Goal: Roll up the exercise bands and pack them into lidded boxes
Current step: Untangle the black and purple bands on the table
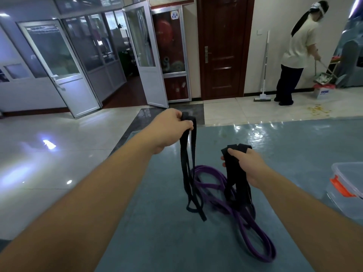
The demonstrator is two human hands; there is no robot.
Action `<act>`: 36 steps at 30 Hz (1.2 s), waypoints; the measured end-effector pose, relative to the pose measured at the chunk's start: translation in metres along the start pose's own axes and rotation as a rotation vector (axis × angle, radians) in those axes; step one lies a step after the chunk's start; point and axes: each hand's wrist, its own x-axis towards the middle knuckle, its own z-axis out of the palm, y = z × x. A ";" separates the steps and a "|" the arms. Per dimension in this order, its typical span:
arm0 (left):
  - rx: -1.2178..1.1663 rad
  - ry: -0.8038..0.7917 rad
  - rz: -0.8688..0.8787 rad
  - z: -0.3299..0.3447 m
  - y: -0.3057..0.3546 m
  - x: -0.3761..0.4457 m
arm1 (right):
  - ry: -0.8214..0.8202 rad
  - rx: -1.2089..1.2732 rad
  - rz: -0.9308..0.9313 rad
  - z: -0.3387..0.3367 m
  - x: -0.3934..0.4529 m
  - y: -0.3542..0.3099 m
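A black exercise band (186,169) hangs in long loops from both my hands above a glossy blue-grey table (157,242). My left hand (172,127) grips one bunched end, raised at the centre. My right hand (247,163), lower and to the right, grips the other folded end. Under the hanging black loops a purple exercise band (253,238) lies in loose coils on the table. A clear plastic lidded box (341,199) with an orange clasp stands at the right edge, partly cut off.
The table's far left corner borders a shiny tiled floor (49,154). Beyond stand glass doors (59,65) and a dark wooden door (222,48). A person (296,55) sweeps at the back right beside a leaning mop (264,65).
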 end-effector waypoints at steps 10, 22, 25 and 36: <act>-0.179 -0.246 0.024 -0.012 0.051 -0.027 | 0.000 -0.101 -0.030 0.010 0.011 -0.005; -0.607 -0.201 -0.162 0.012 0.062 0.003 | -0.397 0.293 0.127 0.043 -0.037 0.020; -0.666 -0.114 -0.173 0.020 0.051 0.015 | -0.453 0.385 0.146 0.049 -0.041 0.031; -0.692 0.075 -0.377 0.018 -0.042 0.059 | -0.534 0.132 0.059 0.051 -0.054 0.039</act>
